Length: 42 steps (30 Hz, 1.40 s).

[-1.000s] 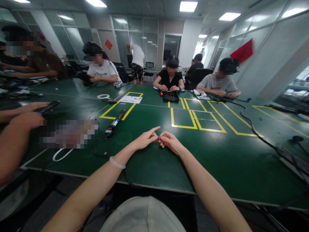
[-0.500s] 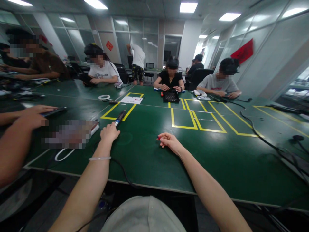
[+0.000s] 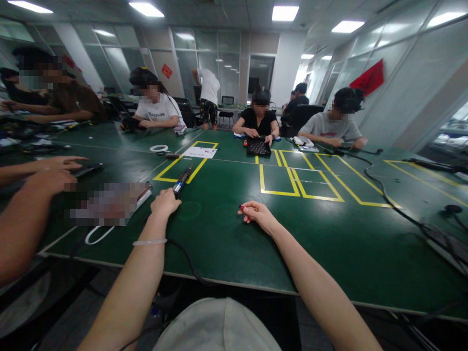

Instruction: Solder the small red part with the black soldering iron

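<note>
Centrally, the left hand (image 3: pixel 166 202) is wrapped round the near end of the tool (image 3: pixel 184 176), whose long axis runs away and slightly rightward along the surface (image 3: pixel 226 248). The right hand (image 3: pixel 259 214), well apart to the right, pinches a red piece (image 3: pixel 241 207), possibly a cap.

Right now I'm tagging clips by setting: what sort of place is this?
Likely a shared office workroom: a long green table marked with yellow tape boxes, people seated around it working, and a corded tool held in the left hand.
</note>
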### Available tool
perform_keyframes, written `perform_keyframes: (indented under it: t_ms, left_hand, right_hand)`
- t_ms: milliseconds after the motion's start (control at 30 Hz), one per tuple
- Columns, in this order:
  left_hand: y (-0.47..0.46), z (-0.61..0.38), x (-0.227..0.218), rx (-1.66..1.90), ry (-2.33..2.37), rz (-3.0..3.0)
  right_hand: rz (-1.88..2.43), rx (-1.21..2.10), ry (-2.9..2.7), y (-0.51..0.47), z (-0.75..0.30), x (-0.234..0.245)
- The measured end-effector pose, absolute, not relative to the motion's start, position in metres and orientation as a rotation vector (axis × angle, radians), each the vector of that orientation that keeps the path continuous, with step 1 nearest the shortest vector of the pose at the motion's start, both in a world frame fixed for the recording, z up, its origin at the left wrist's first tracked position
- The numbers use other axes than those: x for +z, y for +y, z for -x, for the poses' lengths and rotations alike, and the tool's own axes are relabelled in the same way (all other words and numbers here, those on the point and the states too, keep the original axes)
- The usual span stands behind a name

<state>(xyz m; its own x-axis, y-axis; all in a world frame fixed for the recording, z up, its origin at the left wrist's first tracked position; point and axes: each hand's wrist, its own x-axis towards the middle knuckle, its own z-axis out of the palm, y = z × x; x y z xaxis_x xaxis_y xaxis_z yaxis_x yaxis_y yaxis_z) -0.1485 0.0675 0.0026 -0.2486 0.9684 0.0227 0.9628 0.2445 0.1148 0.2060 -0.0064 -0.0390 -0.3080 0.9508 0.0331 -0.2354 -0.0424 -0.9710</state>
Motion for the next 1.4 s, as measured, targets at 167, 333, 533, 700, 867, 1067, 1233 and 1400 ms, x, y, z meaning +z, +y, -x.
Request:
perform_keyframes:
  t_ms: [167, 333, 533, 700, 867, 1067, 1233, 1400]
  left_hand:
    - [0.064, 0.139, 0.005, 0.144, 2.439, -1.930]
    - [0.059, 0.122, 0.005, 0.160, 2.384, -2.028]
    - [0.053, 0.095, 0.004, 0.158, 2.211, -2.222]
    - [0.048, 0.067, -0.001, 0.214, 1.967, -2.374]
    - [0.039, 0.035, -0.006, 0.309, 1.714, -2.508]
    - [0.025, 0.005, -0.009, 0.391, 1.421, -2.589]
    - [0.015, -0.008, -0.011, 0.410, 1.319, -2.603]
    - [0.010, -0.011, -0.011, 0.395, 1.295, -2.612]
  right_hand:
    - [0.861, 1.533, -1.240, -0.005, -0.205, -0.040]
    - [0.884, 1.519, -1.241, -0.004, -0.204, -0.041]
    - [0.942, 1.423, -1.260, -0.006, -0.203, -0.037]
    - [0.933, 1.357, -1.298, -0.004, -0.202, -0.039]
    - [0.961, 1.169, -1.459, -0.003, -0.199, -0.042]
    - [1.040, 0.702, -1.863, -0.009, -0.198, -0.035]
    - [1.149, 0.448, -2.088, -0.013, -0.195, -0.037]
    - [1.200, 0.303, -2.181, -0.016, -0.194, -0.037]
